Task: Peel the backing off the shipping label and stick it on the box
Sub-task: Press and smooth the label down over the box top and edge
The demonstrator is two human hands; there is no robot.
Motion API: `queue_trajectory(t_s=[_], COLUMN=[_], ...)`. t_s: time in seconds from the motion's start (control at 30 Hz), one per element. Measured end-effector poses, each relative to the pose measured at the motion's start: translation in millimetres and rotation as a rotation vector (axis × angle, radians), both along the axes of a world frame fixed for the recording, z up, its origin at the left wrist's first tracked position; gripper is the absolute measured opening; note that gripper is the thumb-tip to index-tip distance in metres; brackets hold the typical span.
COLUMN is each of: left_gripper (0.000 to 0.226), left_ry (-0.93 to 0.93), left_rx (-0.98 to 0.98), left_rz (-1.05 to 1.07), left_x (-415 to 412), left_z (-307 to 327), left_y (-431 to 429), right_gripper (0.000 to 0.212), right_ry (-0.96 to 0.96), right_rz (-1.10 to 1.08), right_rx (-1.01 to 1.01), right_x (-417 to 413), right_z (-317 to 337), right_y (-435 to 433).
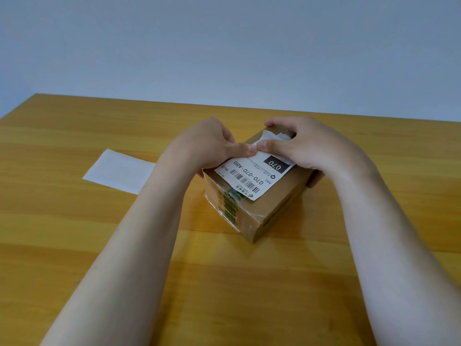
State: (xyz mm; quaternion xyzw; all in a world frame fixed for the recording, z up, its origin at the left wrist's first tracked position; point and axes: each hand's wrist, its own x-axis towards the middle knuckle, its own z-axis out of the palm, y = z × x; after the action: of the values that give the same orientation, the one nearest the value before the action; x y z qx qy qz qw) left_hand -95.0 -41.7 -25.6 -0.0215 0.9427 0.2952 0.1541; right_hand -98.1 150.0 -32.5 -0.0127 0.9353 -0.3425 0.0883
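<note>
Left hand [209,143] and right hand [306,143] press a shipping label [249,176] onto a cardboard box [267,213] on the tabletop [74,233].
The label, printed with barcodes and "070-070-A80", lies slightly askew on the box's top face. Both hands wrap the box's sides, and their thumb tips sit close together on the label's far part. A white backing sheet [117,171] lies flat on the tabletop beside the left forearm.

Wooden table [74,245], plain grey-blue wall [224,46]
</note>
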Motion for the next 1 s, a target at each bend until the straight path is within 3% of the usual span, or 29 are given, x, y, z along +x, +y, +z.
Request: queue_trajectory(t_s=[0.4, 0.5, 0.63, 0.77, 0.93, 1.0], left_gripper=[0.06, 0.055, 0.037, 0.079, 0.077, 0.092], left_ry=[0.065, 0.002, -0.042, -0.087, -0.135, -0.142], left_rx=[-0.064, -0.024, 0.026, 0.104, 0.181, 0.211], left_rz=[0.082, 0.045, 0.016, -0.03, -0.067, -0.048], left_x=[-4.8, -2.0, 2.6, 4.2, 2.1, 0.3], left_z=[-10.3, -6.0, 1.0, 3.9, 0.2, -2.4], left_y=[8.6, 9.0, 7.3, 0.7, -2.0, -2.7], right_gripper=[0.054, 0.052, 0.07, 0.085, 0.102, 0.107], right_ry=[0.075, 0.084, 0.056, -0.049, -0.111, -0.133], right_rz=[-0.1, -0.08, -0.061, 0.003, 0.086, 0.12], right_rx=[0.091, 0.015, -0.178, -0.204, -0.182, -0.189], right_x=[-0.1, -1.7, -6.2, -9.2, -13.0, -13.6], right_z=[-7.5, -6.8, -4.3, -3.5, -5.5, -5.9], right_y=[-9.8, -8.1, 0.0, 10.8, 21.0, 22.0])
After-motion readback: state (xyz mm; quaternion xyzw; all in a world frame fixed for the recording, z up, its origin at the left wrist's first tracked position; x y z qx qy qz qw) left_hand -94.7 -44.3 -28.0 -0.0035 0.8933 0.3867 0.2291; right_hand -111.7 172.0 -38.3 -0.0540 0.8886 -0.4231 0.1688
